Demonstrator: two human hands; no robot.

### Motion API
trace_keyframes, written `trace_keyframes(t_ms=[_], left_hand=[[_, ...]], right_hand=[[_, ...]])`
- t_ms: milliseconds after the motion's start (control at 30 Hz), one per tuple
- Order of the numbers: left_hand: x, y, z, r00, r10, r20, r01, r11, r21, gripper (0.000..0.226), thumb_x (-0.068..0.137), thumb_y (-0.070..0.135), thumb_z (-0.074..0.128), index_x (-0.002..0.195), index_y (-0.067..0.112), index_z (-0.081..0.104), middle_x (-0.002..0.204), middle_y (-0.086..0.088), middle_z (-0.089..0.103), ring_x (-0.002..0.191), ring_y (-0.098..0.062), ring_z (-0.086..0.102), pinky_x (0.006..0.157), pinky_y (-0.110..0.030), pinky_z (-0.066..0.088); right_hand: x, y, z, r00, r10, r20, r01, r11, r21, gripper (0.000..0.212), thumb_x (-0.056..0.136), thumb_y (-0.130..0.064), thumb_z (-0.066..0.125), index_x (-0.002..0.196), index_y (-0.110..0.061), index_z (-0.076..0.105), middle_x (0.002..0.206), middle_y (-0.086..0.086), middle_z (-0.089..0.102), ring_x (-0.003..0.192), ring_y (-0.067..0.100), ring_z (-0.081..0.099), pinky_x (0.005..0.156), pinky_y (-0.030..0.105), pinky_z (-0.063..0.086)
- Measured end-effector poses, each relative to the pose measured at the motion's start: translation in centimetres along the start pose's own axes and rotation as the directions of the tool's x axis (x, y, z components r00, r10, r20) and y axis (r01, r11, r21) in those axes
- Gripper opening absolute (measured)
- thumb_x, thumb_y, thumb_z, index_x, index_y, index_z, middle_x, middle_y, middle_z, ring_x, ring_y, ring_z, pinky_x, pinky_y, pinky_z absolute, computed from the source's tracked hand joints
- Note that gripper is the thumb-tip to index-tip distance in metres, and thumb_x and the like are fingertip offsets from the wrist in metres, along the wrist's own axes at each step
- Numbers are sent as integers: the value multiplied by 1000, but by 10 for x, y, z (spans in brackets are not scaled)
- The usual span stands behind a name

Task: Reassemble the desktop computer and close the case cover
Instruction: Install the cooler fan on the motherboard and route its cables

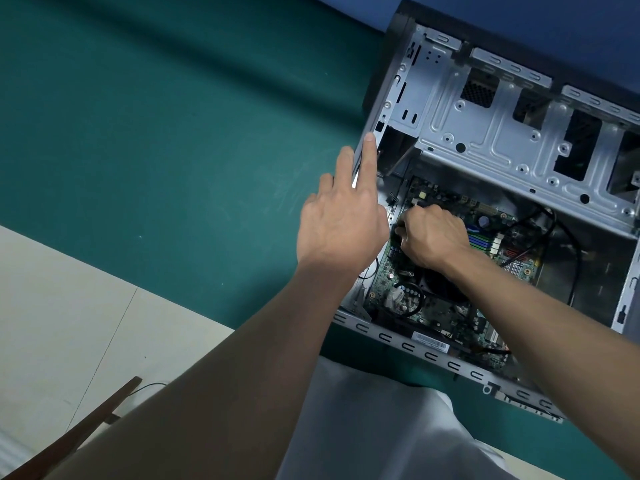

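Note:
An open desktop computer case (401, 336) lies on its side on a green table (166, 140), with no cover on it. Inside lies a green motherboard (446, 313) with a round black cooler fan (440, 284) and blue memory slots (479, 239). My left hand (341, 220) is spread with straight fingers, and its index finger lies along the case's left metal edge. My right hand (431, 237) is inside the case, fingers curled round something small and dark at the fan's upper left corner. What it holds is mostly hidden.
A grey metal drive cage (491, 133) spans the upper part of the case. Black cables (568, 244) loop at the right of the board. A brown wooden bar (86, 427) and pale floor (69, 306) show at lower left. My white clothing (374, 420) is below.

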State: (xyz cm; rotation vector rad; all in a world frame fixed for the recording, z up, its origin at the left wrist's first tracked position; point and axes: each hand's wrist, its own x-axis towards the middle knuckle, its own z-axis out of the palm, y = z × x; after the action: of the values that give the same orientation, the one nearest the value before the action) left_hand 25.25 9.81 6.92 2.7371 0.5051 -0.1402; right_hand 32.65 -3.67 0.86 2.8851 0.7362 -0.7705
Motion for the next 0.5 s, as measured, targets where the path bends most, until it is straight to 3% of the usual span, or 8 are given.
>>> trace_keyframes(t_ms=[167,333,500], left_hand=[[0,0,1,1000,0,2,0,1000,2,77,88,23,47,154,17,8,150,-10,29,98,-27,51,65,-34,32],[0,0,1,1000,0,3,0,1000,0,77,87,23,47,154,16,8,150,-11,30,99,-28,52,66,-34,32],[0,-1,1,1000,2,2,-2,1000,-2,77,87,23,47,154,16,10,150,-11,31,100,-28,52,66,-34,32]], right_hand=[[-4,-1,1,999,-10,-42,10,1000,-5,14,81,-18,59,73,-7,61,65,9,56,58,27,47,57,30,34],[-4,2,5,998,-1,-62,-1,1000,-20,5,80,-12,63,80,-7,64,75,11,63,66,28,49,59,31,35],[-4,4,7,999,4,-52,-4,1000,-5,7,82,-15,64,81,-8,63,68,6,53,65,27,47,60,31,34]])
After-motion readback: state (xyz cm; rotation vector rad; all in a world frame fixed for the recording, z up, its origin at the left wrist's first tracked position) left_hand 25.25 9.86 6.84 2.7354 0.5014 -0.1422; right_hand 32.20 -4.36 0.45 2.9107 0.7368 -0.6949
